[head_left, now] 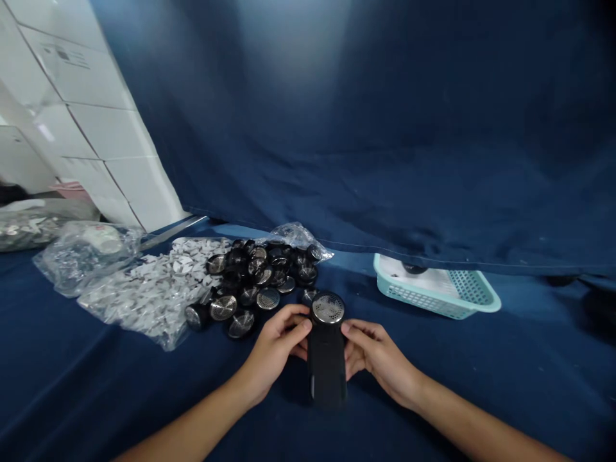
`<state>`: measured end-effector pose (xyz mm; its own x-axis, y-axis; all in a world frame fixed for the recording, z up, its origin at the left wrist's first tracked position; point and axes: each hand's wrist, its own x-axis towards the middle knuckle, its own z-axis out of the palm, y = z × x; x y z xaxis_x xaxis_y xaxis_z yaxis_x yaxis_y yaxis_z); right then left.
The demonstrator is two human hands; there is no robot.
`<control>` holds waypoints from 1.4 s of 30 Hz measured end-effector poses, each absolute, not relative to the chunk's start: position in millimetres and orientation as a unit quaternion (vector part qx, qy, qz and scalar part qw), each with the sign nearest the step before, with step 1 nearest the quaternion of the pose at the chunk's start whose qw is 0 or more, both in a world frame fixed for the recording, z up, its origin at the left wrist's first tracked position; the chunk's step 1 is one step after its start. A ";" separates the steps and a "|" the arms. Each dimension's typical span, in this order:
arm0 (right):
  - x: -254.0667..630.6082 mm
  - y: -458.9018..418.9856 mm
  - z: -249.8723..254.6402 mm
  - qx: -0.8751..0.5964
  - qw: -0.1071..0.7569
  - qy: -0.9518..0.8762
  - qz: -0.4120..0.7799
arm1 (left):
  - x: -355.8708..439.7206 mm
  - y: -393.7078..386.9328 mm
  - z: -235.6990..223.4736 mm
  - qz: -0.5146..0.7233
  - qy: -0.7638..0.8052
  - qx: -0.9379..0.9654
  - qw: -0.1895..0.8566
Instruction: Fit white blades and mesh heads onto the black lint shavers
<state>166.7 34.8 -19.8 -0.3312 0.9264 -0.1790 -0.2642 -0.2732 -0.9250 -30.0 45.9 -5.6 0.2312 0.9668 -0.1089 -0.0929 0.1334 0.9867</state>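
A black handheld device [326, 366] with a round perforated metal head at its far end lies between my hands on the blue cloth. My left hand [278, 347] grips its left side, thumb near the metal head, fingers curled round the body. My right hand [374, 355] grips the right side in the same way. Just beyond the device lies a pile of black round caps with metal mesh faces [255, 279], some spilling out of a clear bag.
A clear bag of small white parts [154, 289] lies at the left, with another clear bag [81, 253] behind it. A light teal basket [436, 289] sits at the right under a hanging blue cloth. White boxes [86, 109] stand at the back left.
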 end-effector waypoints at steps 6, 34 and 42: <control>169.0 33.9 -23.8 -0.361 0.434 -0.432 0.703 | -32.1 51.3 -8.0 0.421 0.441 0.470 0.639; 315.5 146.6 41.3 -0.788 0.243 -0.566 -0.029 | -37.4 54.0 -9.1 0.411 0.323 0.261 0.811; 318.3 170.0 29.8 -0.800 0.084 -0.594 0.012 | -37.8 57.4 -14.6 0.408 0.298 0.296 0.811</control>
